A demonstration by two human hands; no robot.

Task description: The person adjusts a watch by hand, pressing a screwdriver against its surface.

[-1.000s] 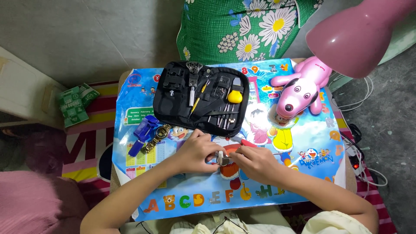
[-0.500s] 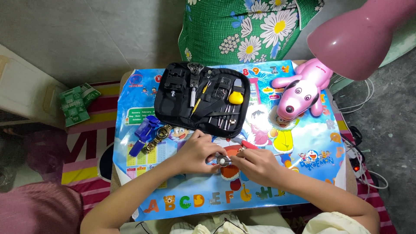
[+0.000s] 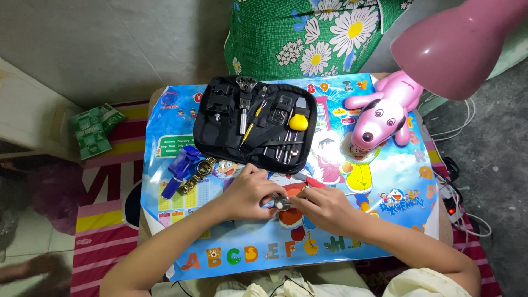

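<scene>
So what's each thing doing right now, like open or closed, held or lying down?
Tool case: unzipped, lying open flat.
Small round metal piece: pinched between both hands.
Left hand: closed on the metal piece.
Right hand: holding the piece and a red-handled tool.
Gold watch: lying on the mat, untouched.
Pink dog toy: lying on the mat.

Both forearms angle inward, left hand [image 3: 248, 191] & right hand [image 3: 322, 206] meet, fingers curled, tips touching.

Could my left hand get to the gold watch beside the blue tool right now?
Probably yes: the gold watch lies bare on the mat just left of the left hand, nothing between them, though that hand is busy with a small metal part.
</scene>
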